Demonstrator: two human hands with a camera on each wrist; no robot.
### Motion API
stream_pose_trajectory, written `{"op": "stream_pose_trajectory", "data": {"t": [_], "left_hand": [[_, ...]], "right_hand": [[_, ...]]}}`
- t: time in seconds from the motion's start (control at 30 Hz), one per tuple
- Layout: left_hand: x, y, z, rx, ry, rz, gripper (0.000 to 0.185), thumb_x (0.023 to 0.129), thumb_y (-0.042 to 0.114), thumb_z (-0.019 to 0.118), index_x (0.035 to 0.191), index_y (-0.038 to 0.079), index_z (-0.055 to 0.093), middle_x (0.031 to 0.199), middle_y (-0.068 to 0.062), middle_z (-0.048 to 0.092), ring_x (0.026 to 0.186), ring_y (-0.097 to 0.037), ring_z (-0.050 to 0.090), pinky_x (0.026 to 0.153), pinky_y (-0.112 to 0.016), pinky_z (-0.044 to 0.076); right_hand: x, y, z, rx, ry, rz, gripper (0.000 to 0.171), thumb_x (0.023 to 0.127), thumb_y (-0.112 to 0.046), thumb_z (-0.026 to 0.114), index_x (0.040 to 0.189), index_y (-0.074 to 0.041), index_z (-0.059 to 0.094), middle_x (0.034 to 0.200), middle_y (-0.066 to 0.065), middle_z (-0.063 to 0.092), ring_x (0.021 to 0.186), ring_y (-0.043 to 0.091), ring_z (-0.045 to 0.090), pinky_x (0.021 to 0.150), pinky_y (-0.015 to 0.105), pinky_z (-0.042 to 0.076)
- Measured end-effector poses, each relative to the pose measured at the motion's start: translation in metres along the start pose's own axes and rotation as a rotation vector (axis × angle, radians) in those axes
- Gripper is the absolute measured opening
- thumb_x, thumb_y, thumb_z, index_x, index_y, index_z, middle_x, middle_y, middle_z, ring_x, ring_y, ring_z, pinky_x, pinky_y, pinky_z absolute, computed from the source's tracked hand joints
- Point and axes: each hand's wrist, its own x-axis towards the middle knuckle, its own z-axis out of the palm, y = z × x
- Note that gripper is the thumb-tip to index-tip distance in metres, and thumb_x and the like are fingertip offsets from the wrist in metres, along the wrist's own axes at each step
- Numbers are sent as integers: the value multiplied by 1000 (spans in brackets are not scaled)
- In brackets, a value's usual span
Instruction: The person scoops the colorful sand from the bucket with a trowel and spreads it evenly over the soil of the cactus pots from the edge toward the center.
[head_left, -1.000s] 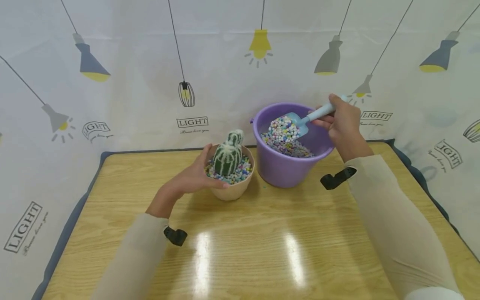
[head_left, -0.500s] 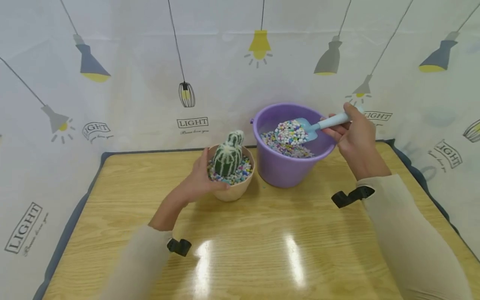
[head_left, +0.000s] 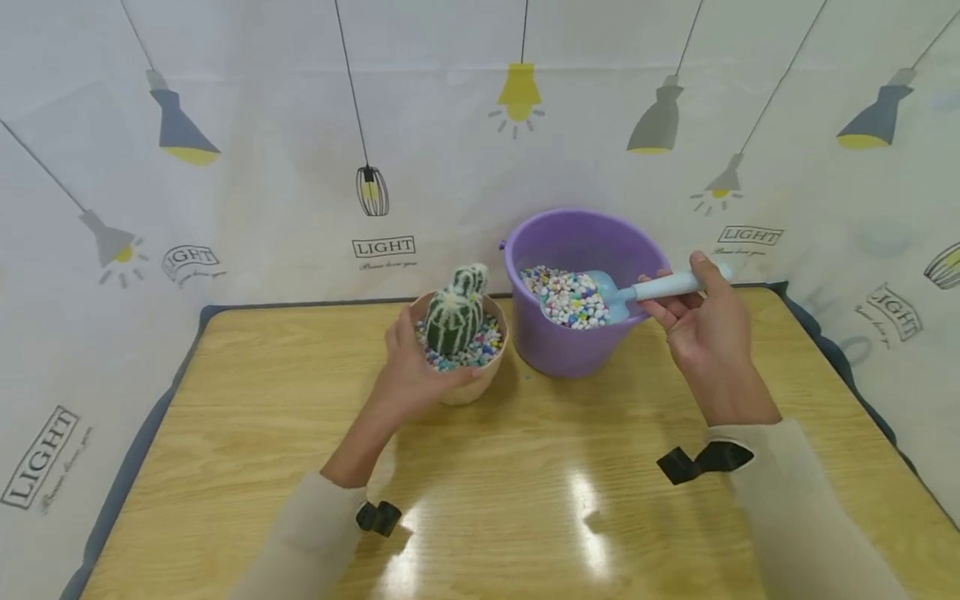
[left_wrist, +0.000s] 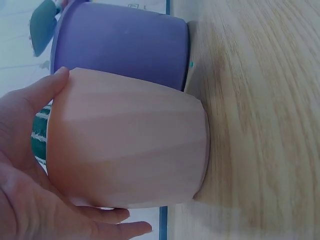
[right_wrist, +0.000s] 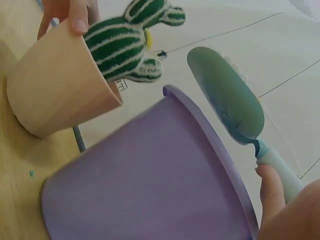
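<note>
My left hand is wrapped round the near-left side of the small beige plastic pot, thumb at the rim. The pot stands on the wooden table, well in from every edge, just left of the purple plastic bucket. From the left wrist view I cannot tell whether the two touch. A green knitted cactus stands upright in the pot amid coloured pebbles.

My right hand grips the pale handle of the light blue plastic scoop, clenched round it. The scoop blade, heaped with pebbles, sits above the near rim of the bucket. There is wide bare tabletop near me. The printed lamp-pattern backdrop closes the far side and both flanks.

Against the earlier frame, the scoop has dropped and drawn nearer, from above the bucket's far right to its front rim. The right hand came down and towards me with it. The left hand and pot kept their place.

The bucket's inner contents are mostly screened by the scoop load. The right wrist view shows only the scoop's underside. Both forearms are cut off at the bottom edge.
</note>
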Motion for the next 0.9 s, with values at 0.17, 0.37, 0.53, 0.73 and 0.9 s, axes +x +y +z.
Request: {"op": "stream_pose_trajectory", "data": {"t": [0.17, 0.37, 0.53, 0.73, 0.9], "left_hand": [[1, -3, -5, -11, -36, 0, 122, 66, 45, 87, 154, 22, 6, 154, -20, 10, 132, -40, 34, 105, -60, 36], [6, -6, -13, -68, -108, 46, 119, 65, 37, 90, 153, 21, 11, 152, -17, 16, 137, -34, 26, 110, -57, 31], [11, -9, -21, -160, -203, 73, 116, 66, 30, 90, 153, 24, 13, 152, -12, 20, 136, -31, 28, 111, -53, 31], [14, -12, -26, -179, -258, 43, 123, 65, 29, 91, 155, 28, 7, 154, -12, 20, 137, -33, 29, 113, -54, 29], [18, -14, -28, -214, -299, 68, 122, 66, 21, 90, 155, 25, 6, 151, -13, 25, 135, -34, 34, 112, -54, 31]], "right_hand": [[-10, 7, -6, 47, -20, 2, 55, 95, -16, 64, 138, -26, 33, 117, 19, 45, 96, 42, 67, 95, 52, 44], [-19, 13, -11, 95, -9, 6, 44, 93, -13, 67, 126, -18, 37, 115, 20, 47, 97, 44, 66, 94, 55, 44], [-29, 20, -12, 122, 5, 33, 47, 93, -14, 65, 127, -22, 34, 120, 17, 45, 97, 42, 66, 97, 54, 41], [-36, 31, -13, 112, 13, 36, 50, 93, -15, 66, 126, -24, 29, 112, 18, 51, 97, 36, 67, 87, 55, 50], [-40, 38, -14, 115, 14, 36, 45, 93, -14, 65, 123, -21, 33, 114, 19, 53, 97, 37, 67, 84, 54, 52]]}}
